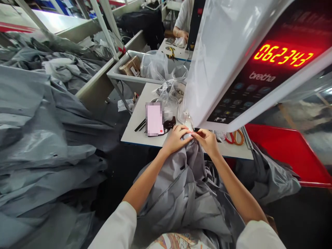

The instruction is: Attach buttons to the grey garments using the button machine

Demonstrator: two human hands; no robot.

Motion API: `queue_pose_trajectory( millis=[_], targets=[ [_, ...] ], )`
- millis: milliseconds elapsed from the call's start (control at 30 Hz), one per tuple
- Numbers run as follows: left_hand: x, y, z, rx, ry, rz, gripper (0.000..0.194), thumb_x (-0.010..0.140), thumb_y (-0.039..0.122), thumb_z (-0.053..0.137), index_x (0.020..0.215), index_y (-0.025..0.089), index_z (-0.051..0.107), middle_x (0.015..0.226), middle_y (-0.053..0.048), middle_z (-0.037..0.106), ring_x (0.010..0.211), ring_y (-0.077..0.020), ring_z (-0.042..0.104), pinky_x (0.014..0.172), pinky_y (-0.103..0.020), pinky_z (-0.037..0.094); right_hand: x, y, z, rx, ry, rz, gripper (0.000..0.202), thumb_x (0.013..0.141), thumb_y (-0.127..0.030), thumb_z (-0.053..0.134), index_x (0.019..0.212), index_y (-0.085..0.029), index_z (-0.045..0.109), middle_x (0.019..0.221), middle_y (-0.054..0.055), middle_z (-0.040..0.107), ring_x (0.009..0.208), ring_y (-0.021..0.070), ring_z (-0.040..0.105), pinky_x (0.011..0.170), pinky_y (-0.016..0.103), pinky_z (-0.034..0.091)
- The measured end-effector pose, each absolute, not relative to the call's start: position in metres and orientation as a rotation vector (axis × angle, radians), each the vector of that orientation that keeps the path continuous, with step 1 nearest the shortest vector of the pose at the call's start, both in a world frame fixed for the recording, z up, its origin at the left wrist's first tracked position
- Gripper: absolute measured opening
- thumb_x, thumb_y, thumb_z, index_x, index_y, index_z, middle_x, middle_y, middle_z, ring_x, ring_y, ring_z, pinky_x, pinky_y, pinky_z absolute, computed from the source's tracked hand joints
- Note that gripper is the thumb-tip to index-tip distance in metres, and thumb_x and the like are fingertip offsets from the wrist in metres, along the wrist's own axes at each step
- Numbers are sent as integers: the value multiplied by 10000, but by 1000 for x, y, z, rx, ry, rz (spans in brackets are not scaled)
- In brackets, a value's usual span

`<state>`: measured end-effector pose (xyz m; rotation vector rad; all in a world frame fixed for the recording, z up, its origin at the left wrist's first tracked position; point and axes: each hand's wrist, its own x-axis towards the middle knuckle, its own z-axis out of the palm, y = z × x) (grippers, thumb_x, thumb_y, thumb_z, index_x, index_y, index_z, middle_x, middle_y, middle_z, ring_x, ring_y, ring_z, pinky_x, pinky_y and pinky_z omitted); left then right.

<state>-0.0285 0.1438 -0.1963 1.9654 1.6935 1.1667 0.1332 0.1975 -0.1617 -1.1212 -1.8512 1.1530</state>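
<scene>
A grey garment (178, 186) drapes over my lap, and its gathered upper end rises to the table edge. My left hand (176, 140) is closed on that end, thumb and fingers pinching the cloth. From the other side my right hand (207, 141) pinches the same cloth, fingertips almost touching those of the left. Both hands are right under the head of a white machine (220, 52) with a lit red number panel (282, 55). The exact spot between the fingertips is too small to make out.
A phone (155, 119) lies on the white table (135, 117) left of my hands, near plastic bags (168, 100). Scissors (234, 137) lie to the right, before a red tray (287, 152). Grey cloth piles (38, 155) fill the left. A co-worker's hand (183, 34) shows at the back.
</scene>
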Motion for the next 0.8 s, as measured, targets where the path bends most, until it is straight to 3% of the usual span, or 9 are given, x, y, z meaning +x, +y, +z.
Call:
queue_pose_trajectory(
  millis=[300, 567, 800],
  targets=[
    [-29, 143, -196, 1957, 1668, 1200, 242, 864, 394, 592, 1045, 242, 644, 1064, -39, 594, 1068, -199, 499, 967, -343, 428, 133, 200, -163, -1116, -1927, 1119, 277, 775, -434, 627, 760, -158, 651, 723, 34, 673, 663, 168, 607, 615, 273, 467],
    [-29, 142, -193, 1955, 1654, 1199, 221, 861, 368, 601, 1030, 233, 644, 1084, -37, 593, 1081, -197, 496, 980, -336, 417, 137, 190, -159, -827, -2240, 488, 160, 894, -233, 504, 869, -180, 652, 861, 60, 674, 796, 172, 622, 756, 296, 490],
    [-29, 142, -195, 1951, 1645, 1225, 194, 862, 317, 602, 1029, 224, 638, 1095, -34, 592, 1098, -189, 491, 998, -328, 410, 142, 179, -166, -741, -2442, 109, 292, 926, -164, 406, 1108, -176, 634, 1009, 101, 672, 972, 215, 610, 880, 351, 498]
  ],
)
